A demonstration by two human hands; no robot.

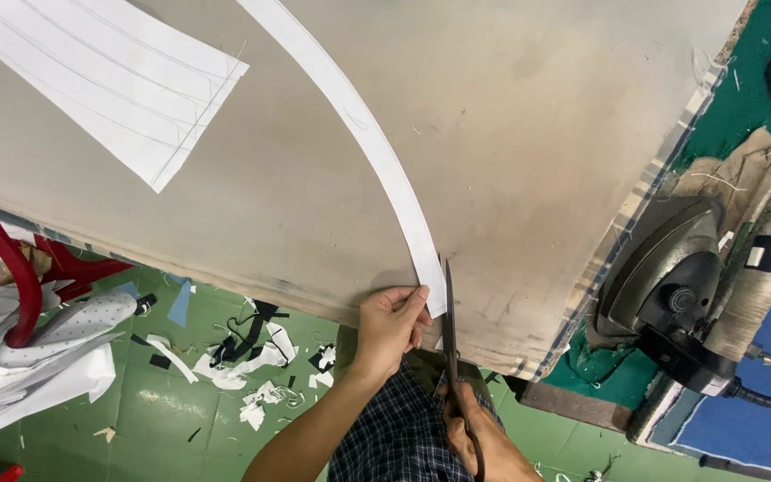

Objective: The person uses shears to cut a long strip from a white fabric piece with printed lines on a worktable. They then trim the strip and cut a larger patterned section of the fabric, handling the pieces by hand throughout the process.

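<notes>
Left hand pinches curved white strip end at bench near edge; right hand grips scissors, blades at strip's end. Best keep strip flat, cut along the edge.

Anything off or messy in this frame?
Yes: white and black scraps litter the green floor under the table edge. The table cover is stained grey near the iron.
</notes>
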